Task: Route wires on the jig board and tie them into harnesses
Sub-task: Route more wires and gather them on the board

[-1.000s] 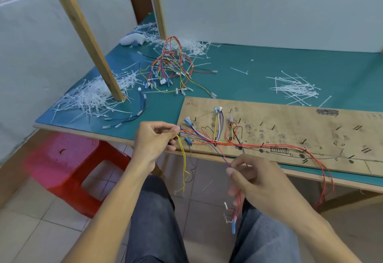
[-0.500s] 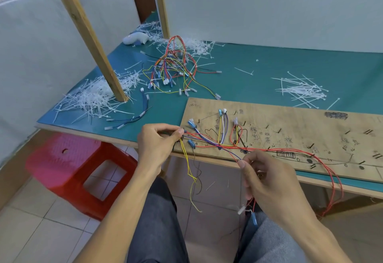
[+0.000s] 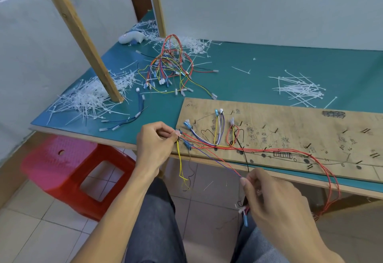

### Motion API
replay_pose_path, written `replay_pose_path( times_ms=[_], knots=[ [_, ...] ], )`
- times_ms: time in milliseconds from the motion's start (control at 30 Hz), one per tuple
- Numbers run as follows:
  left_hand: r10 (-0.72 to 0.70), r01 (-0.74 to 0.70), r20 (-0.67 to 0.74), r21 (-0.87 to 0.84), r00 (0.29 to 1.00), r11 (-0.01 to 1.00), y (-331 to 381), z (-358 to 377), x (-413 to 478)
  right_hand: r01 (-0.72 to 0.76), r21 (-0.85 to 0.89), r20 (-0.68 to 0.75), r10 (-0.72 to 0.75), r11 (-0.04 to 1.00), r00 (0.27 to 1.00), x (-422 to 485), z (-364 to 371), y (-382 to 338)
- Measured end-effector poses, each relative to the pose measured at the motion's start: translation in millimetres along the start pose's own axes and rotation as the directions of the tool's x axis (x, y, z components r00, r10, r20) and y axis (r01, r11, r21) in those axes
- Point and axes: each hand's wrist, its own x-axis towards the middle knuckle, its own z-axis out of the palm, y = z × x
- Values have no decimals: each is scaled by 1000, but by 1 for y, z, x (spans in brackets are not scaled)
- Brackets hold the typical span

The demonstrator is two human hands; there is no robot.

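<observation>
Left hand pinching the ends of thin red, blue and yellow insulated wires at the left corner of the scuffed plywood jig board — right hand pinching red and blue strands just below the board's near edge.

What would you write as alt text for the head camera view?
A person stretches coloured wires off a wooden jig board: the left hand pinches them at the board's left corner, the right hand pinches them below its near edge. White cable ties and a loose wire tangle litter the teal table.
</observation>
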Motion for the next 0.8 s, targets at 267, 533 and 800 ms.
replay_pose_path(
  times_ms=[267,533,800],
  knots=[
    [23,-22,25,-49,999,999,-10,0,3,72,163,43,-80,984,996,9,-27,10],
    [33,-30,37,-74,999,997,-9,-1,1,-106,742,252,-129,662,959,28,-52,47],
    [37,-38,-12,-76,999,996,-11,2,-3,-142,820,267,-151,555,952,37,-57,49]
  ],
)
